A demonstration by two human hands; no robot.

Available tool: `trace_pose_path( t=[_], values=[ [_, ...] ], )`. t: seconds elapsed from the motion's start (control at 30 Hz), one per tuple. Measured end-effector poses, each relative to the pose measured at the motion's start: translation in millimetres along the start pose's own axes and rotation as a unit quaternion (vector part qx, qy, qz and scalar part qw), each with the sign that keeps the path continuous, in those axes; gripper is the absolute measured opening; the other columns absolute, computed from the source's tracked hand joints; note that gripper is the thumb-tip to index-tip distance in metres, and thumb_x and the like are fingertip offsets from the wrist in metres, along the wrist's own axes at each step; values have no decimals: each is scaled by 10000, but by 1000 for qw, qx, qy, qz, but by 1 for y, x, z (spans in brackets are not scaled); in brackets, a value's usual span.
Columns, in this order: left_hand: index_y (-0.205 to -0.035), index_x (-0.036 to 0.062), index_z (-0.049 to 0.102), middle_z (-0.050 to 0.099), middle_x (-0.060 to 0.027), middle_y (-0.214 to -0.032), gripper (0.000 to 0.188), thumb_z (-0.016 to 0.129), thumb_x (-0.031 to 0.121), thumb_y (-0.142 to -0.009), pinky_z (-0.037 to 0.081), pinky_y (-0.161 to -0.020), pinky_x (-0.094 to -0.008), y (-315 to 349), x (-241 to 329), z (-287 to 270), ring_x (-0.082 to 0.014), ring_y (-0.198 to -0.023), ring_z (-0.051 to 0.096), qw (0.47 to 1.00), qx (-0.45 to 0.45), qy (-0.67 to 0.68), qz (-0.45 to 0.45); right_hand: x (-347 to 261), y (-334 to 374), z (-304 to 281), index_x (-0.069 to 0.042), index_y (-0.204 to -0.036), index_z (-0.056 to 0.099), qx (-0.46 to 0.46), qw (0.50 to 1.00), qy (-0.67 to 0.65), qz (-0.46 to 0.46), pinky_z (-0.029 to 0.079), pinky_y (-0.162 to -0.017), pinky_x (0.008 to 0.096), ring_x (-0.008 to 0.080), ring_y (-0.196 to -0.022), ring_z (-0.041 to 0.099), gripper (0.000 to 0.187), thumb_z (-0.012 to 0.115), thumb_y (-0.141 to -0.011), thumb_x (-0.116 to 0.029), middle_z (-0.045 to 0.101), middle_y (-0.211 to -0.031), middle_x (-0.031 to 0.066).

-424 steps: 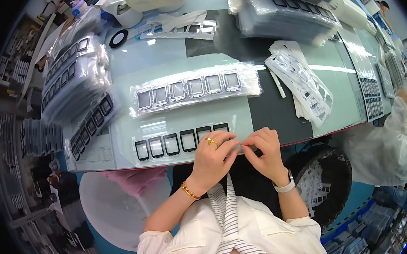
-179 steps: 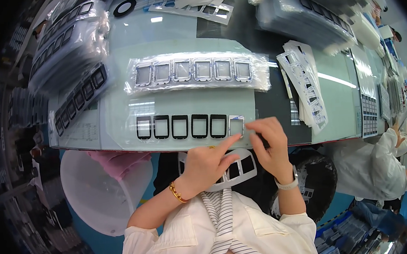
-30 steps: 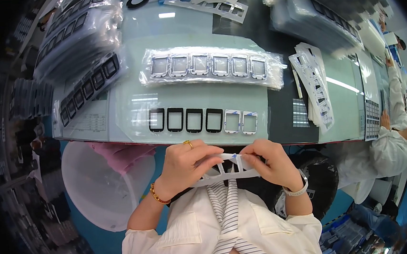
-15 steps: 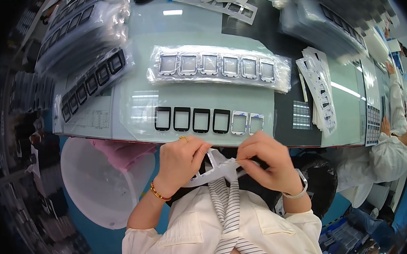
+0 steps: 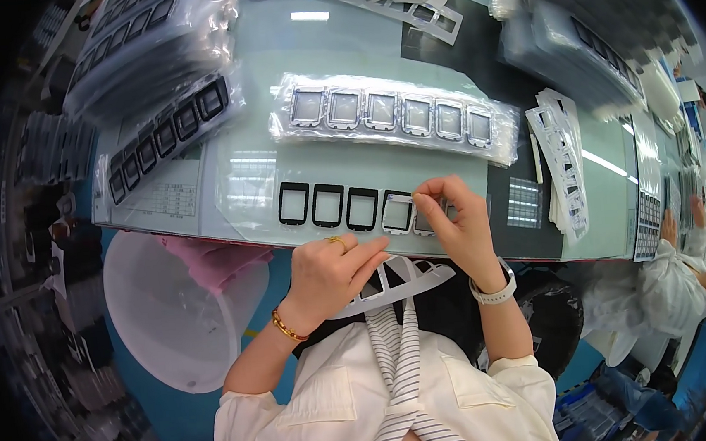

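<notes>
Along the table's near edge lies a row of small rectangular frames. Three at its left, such as this black frame [image 5: 293,222], are plain black. The fourth carries a white adhesive frame [image 5: 398,232], and my right hand [image 5: 461,224] pinches at its upper right corner with thumb and forefinger. Further right, another white-lined frame [image 5: 423,225] is partly hidden by that hand. My left hand [image 5: 328,272] is closed, thumb and forefinger pointing toward the row. It holds a white cut-out backing strip [image 5: 426,283] hanging just below the table edge, over my lap; its grip is partly hidden.
A clear plastic tray [image 5: 401,144] of silver-edged frames lies beyond the row. Bagged stacks stand at the far left and right, and white strips [image 5: 564,162] lie at right. A white bin [image 5: 170,318] with pink cloth is below left. Another person sits far right.
My right hand has moved from the strip up to the row. The fourth frame, black before, now has a white adhesive frame on it. My left hand has shifted slightly right.
</notes>
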State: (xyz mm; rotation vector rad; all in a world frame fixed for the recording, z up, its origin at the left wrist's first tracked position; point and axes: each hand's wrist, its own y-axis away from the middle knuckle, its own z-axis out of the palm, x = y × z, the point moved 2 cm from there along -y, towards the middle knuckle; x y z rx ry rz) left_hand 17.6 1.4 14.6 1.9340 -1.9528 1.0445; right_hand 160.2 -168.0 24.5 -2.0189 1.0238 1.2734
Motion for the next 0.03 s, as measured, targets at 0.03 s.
trace_pose_path(
  t=[0.03],
  values=[
    [-1042, 193, 831, 527, 8, -621, 179, 816, 279, -886, 434, -495, -333, 0, -1, 1, -181, -514, 547, 1000, -1, 1, -1, 1, 0, 0, 17, -1002, 712, -2, 1000, 6, 3, 486, -766, 269, 122, -821, 606, 93, 723, -976, -72, 692, -910, 48]
  ],
)
